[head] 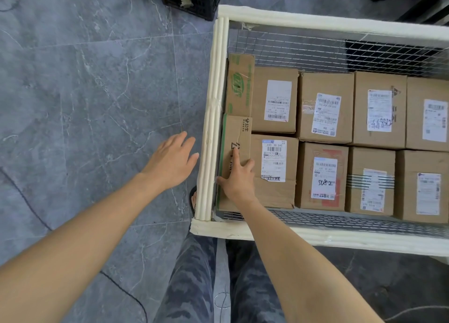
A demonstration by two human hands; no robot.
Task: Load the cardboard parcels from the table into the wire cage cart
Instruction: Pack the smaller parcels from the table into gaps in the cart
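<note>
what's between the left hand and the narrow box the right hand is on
In the head view, the cart's white padded rim stands between the left hand and the narrow box.

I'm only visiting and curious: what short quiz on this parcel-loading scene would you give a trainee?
1. True or false: the left hand holds a parcel.
2. The right hand rests on: A) the narrow green-edged parcel; B) the black crate; C) the floor.
3. How many parcels stand on edge against the left wall of the wire cage cart?
Key: 1 false, it hovers open outside the cart; 2 A; 3 two.
</note>
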